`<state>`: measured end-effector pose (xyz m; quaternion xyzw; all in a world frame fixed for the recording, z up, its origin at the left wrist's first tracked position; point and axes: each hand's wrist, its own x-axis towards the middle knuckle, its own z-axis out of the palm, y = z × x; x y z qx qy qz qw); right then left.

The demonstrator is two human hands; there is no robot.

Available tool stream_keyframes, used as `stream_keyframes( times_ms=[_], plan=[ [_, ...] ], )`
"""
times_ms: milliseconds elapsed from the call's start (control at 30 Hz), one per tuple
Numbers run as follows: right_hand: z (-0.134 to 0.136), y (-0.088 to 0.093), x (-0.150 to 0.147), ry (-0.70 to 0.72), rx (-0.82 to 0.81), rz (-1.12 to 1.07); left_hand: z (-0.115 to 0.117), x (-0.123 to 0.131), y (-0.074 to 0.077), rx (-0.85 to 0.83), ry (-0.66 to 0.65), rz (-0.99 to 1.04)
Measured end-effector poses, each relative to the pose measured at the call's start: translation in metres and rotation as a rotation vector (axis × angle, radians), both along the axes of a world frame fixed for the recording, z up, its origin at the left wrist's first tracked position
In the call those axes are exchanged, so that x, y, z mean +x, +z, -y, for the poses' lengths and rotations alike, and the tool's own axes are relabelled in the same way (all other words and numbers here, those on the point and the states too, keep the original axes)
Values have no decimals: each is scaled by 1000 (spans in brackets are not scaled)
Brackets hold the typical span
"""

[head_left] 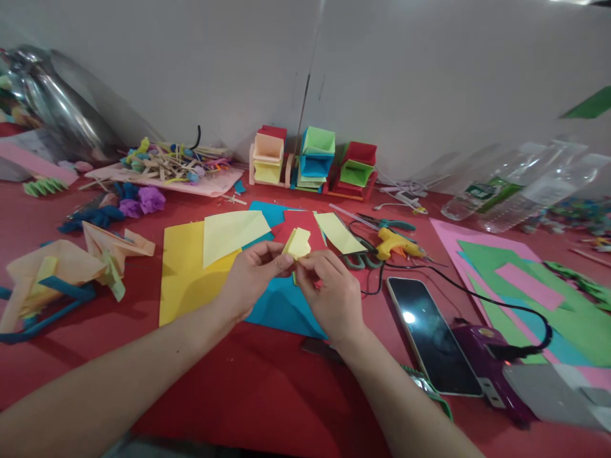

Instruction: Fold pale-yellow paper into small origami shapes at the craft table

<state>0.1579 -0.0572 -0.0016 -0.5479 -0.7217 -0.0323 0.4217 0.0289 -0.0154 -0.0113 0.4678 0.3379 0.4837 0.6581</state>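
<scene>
"How is the small yellow paper piece (298, 242) likely to handle?"

"It probably weighs next to nothing. It should be stiff enough to keep a crease, yet easy to crush or tear under a hard squeeze, and it hardly looks slippery."

"Where is it best held?"

"By its lower edges, most likely, with light fingertips, so the upper faces stay unpressed."

"And how do the hands have it?"

"The person's left grip (255, 272) pinches its left side between thumb and fingers; the right grip (333, 287) pinches it at the lower right."

"Where is it, exactly?"

"Between the two hands, held over the blue sheet (285, 308) that lies on the red surface (229, 394)."

"What does it look like?"

"Pale yellow, matte and compact, with flat faces meeting at a crease and an uneven right edge. Fingers cover the bottom, so its full shape cannot be told."
</scene>
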Motion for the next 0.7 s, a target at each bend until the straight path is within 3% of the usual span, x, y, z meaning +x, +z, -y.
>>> stream_keyframes(
  times_ms=[400,533,700],
  plan=[
    [-1,-1,3,111,-12,-26,-2,-3,3,3,101,-65],
    [-2,5,5,206,-40,-150,-10,-9,4,17,32,-60],
    [-5,16,19,2,-82,-434,-16,-16,7,-4,-86,-76]
  ],
)
